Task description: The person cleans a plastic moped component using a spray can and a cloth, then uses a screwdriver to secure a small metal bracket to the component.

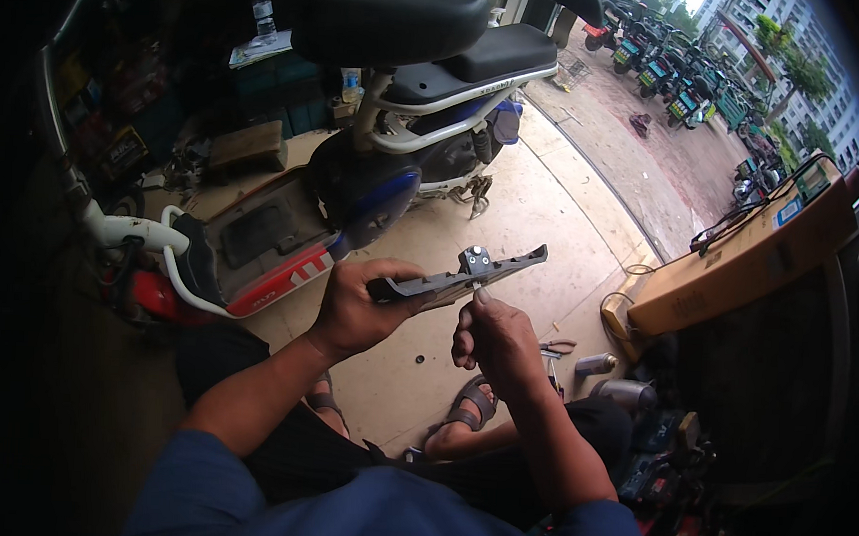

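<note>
My left hand [356,308] grips one end of a long dark plastic panel [438,284], thumb on top and fingers curled beneath. The panel is held up above the floor between my knees, its far end tilting up to the right. On its upper side, near the middle, sits a small black block [474,260] with shiny round screw heads or pins. Just under that block my right hand [499,336] is closed, thumb against the panel's lower edge. A small pale, shiny piece shows at the thumb tip; its kind is too small to tell.
A white, red and blue electric scooter [376,184] stands ahead and left. Pliers [558,346], a spray can [596,363] and a silver cylinder [627,394] lie to the right. Beyond them leans an orange cabinet [737,248] with cables. Parked scooters [691,97] stand outside.
</note>
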